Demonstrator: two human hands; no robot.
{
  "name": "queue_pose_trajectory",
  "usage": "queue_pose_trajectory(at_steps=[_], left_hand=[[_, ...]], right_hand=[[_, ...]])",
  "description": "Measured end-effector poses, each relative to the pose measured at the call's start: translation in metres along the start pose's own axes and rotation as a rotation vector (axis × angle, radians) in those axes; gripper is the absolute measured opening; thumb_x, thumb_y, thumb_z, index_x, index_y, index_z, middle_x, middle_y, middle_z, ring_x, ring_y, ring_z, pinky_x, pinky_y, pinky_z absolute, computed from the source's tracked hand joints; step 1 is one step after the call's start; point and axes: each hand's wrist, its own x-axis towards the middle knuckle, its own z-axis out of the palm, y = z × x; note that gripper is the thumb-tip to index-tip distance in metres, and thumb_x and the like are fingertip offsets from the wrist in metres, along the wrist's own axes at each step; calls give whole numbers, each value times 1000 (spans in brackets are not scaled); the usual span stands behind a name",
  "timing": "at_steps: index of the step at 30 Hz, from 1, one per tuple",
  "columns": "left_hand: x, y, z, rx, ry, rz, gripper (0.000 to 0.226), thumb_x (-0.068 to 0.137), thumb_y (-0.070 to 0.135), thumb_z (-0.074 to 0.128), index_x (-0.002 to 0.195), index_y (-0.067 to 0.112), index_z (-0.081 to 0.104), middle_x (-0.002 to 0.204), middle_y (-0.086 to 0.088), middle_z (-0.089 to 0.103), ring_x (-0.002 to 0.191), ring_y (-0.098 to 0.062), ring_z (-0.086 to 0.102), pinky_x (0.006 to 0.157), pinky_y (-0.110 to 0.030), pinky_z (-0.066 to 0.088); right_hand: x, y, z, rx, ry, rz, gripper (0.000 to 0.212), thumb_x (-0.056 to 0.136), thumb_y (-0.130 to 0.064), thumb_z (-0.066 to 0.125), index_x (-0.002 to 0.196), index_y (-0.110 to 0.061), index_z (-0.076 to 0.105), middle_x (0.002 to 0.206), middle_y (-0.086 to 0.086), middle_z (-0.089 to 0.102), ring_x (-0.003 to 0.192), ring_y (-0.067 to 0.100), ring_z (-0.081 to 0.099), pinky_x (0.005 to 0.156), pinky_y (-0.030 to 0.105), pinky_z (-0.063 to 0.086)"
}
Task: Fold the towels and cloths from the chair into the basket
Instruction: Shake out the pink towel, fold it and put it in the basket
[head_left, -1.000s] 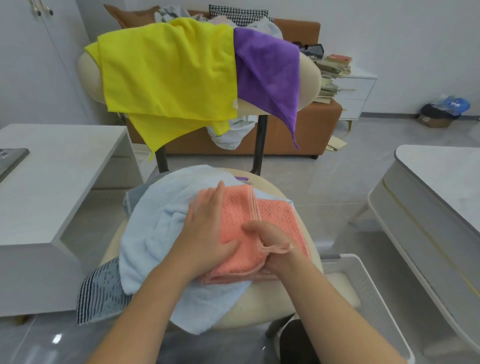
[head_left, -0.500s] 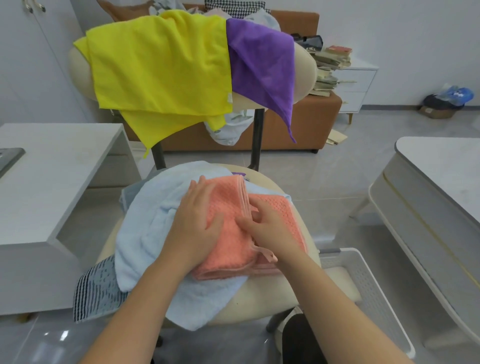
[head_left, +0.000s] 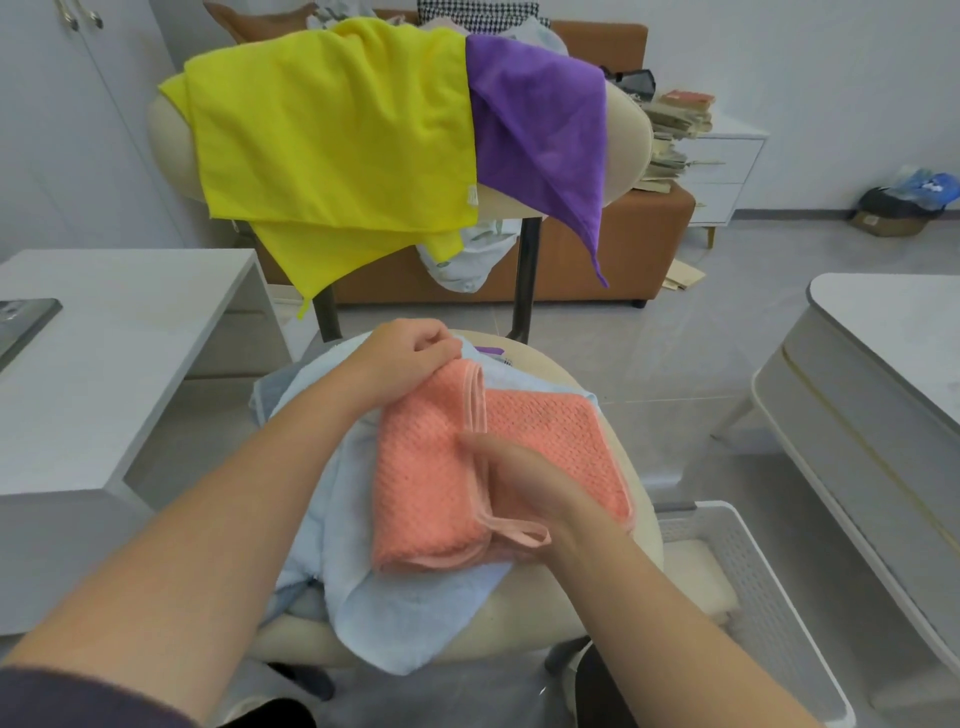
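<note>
An orange towel (head_left: 431, 467), part-folded, is laid on a blue towel (head_left: 332, 509) spread over the cream chair seat (head_left: 530, 618). Its far left corner is gripped by the left hand (head_left: 410, 358), fingers curled tight round the fabric. The right hand (head_left: 530, 488) is rested on the towel's lower layer, just beside the hem of the folded-over flap. Its fingers are mostly hidden there, so straight vs. curled can't be told. A yellow cloth (head_left: 332, 140) & a purple cloth (head_left: 540, 124) are draped side by side over the backrest (head_left: 626, 135), touching. A white perforated basket (head_left: 763, 587) is set on the grey tiled floor (head_left: 675, 338), just right of the seat. The chair is flanked by a white left worktop (head_left: 119, 358) & a round-cornered right worktop (head_left: 883, 364). Behind, a brown sofa (head_left: 623, 260) is piled w/ fabrics, & books (head_left: 675, 130) are stacked on a white drawer unit (head_left: 727, 176) by the wall.
</note>
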Motion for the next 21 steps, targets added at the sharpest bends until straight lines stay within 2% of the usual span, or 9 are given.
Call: queue_pose_trajectory(at_steps=[2,4,6,8,11,13,15,18,21], left_hand=[[4,-2,3,166,-32,19,37,95,39,47,67,17,55,72,0,59,73,-19,52,68,-37,39],[6,-5,9,373,-22,-6,44,99,34,40,60,15,41,64,1,48,71,-21,46,63,-39,33],[7,-9,16,481,42,-55,42,100,34,35,63,17,42,70,2,50,78,-24,49,64,-35,30],[6,-12,22,511,142,-123,36,100,35,33,74,16,49,86,-7,61,88,-30,54,67,-34,33],[-6,-7,26,433,284,-126,30,100,31,33,105,14,58,113,-9,64,104,-31,55,84,-40,40],[-27,0,29,349,273,-67,37,100,28,34,132,15,50,140,-5,49,128,-25,43,105,-44,33],[-57,5,37,368,195,-43,49,101,28,31,148,14,30,158,-4,23,145,-20,18,116,-43,18],[-92,-1,54,582,39,-65,64,96,43,10,154,16,1,162,1,-7,148,-16,-9,120,-44,7],[-95,-15,57,633,-12,-22,82,79,51,-10,153,16,-6,161,2,-15,147,-16,-17,121,-42,4]], right_hand=[[0,1,4,3,3,36,26,96,-22,57,112,-3,62,97,12,73,89,23,70,71,32,56],[2,4,5,-5,22,70,29,93,-22,62,113,-1,60,109,18,70,101,31,68,86,41,55],[3,5,6,-30,56,84,33,88,-21,67,113,0,60,115,20,67,104,34,65,95,48,51],[5,5,6,-132,112,58,30,85,-21,69,106,-1,63,103,15,66,94,29,64,91,44,52],[5,3,6,-353,181,-73,11,88,-21,62,90,-11,65,83,8,66,72,23,63,65,29,54],[2,2,6,-457,183,-135,12,91,-20,56,94,-14,66,88,8,70,68,17,65,57,21,53],[0,2,4,-577,197,-215,17,92,-21,55,100,-13,67,90,7,71,66,11,63,53,15,51],[-2,-4,-2,-714,238,-290,17,88,-19,60,102,-10,66,89,4,68,67,9,61,51,15,49],[-9,-9,-10,-783,183,-221,26,83,-12,67,108,-12,64,97,4,69,74,10,63,54,16,50]])
